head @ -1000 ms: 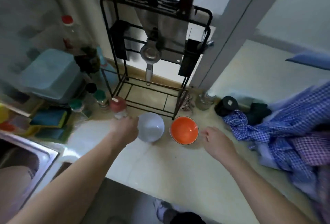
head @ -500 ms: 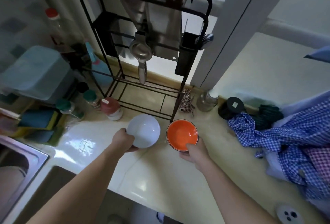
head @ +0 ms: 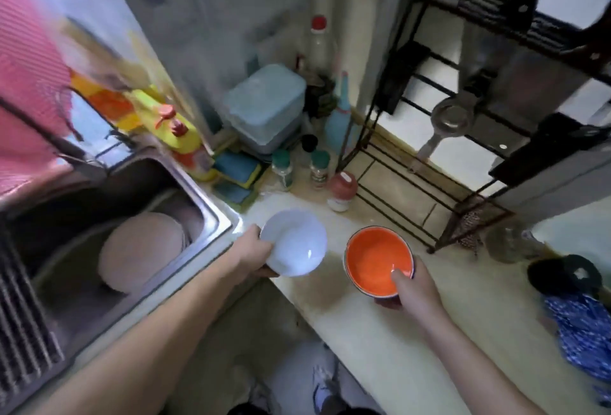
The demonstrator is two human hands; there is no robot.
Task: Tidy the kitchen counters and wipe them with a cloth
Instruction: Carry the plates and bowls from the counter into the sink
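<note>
My left hand [head: 253, 255] grips the near-left rim of a white bowl [head: 294, 242], held tilted over the pale counter [head: 380, 342] beside the sink. My right hand [head: 413, 292] holds an orange bowl [head: 375, 257] with a dark rim; my thumb lies inside its near edge. The two bowls are side by side, a small gap between them. Both look empty.
A steel sink [head: 139, 216] with a pinkish basin [head: 142, 252] lies to the left. Sponges [head: 236, 171], spice jars [head: 319, 168], a red-capped jar [head: 342, 189], a blue box [head: 264, 107] and a black rack [head: 446, 137] crowd the back. A checked cloth [head: 585, 332] lies right.
Both hands have closed on the bowls and carried them left toward the sink. My view has swung left, so the sink now shows.
</note>
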